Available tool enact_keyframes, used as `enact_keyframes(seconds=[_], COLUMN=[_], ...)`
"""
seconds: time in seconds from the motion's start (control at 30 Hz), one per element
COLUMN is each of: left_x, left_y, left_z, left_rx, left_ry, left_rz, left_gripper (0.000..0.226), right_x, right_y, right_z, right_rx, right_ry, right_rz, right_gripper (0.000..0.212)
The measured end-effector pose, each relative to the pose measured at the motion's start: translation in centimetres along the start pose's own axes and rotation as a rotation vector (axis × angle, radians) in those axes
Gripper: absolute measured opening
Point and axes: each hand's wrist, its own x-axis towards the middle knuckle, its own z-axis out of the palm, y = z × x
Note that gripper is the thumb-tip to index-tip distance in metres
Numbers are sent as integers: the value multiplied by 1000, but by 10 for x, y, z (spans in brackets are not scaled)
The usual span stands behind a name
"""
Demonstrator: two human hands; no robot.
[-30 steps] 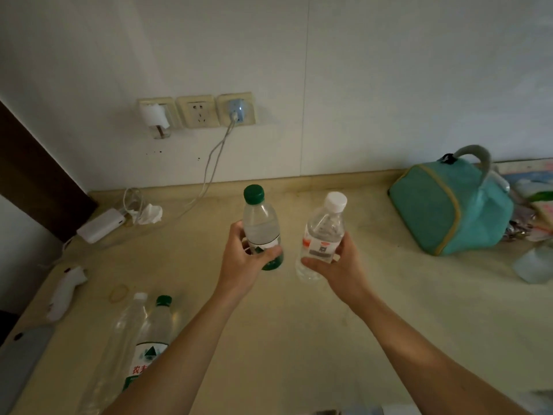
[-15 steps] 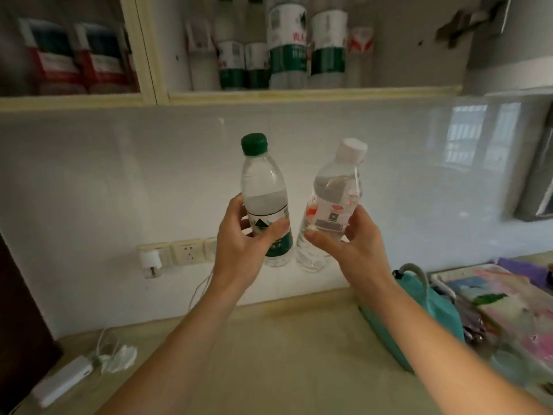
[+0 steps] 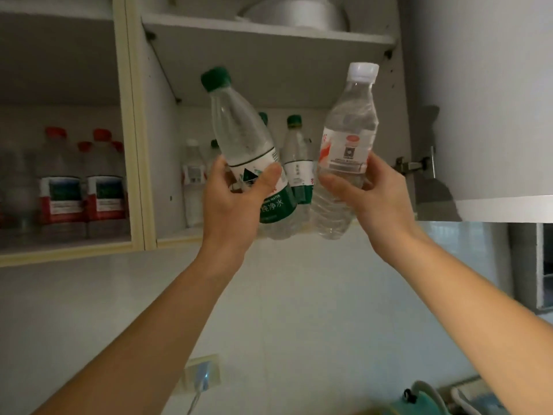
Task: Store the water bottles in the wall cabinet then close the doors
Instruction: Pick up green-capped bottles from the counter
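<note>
both hands up at the open wall cabinet (image 3: pixel 134 145). left hand (image 3: pixel 236 205) is wrapped around a green-capped bottle (image 3: pixel 242 145), tilted left, thumb across the label. right hand (image 3: pixel 374 199) is gripping a white-capped bottle (image 3: pixel 348 139), nearly upright. both sit right in front of the lower shelf, not on it yet. more green-capped bottles (image 3: pixel 294 157) stand at the back, red-capped ones (image 3: pixel 101 181) in the left section. right door (image 3: pixel 478 100) hangs open.

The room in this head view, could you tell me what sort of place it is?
Probably a home kitchen or pantry corner: an open wall cabinet stocked with bottles, a pale tiled wall beneath it, and a wall socket with a plug in it.
</note>
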Motion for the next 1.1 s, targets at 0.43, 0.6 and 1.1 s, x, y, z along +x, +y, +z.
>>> enact_keyframes(seconds=[0.43, 0.6, 1.1], left_x=[64, 78, 100], left_y=[-12, -19, -59], left_z=[39, 51, 96], left_rx=[313, 582, 1010], left_ry=[-171, -213, -121], left_rz=[-228, -188, -117], left_gripper=[37, 36, 73], right_x=[83, 93, 122], right_y=[44, 68, 97], right_z=[-11, -11, -14], right_rx=[59, -10, -168], right_ry=[-89, -127, -168], right_rz=[270, 248, 282], right_gripper=[33, 21, 34])
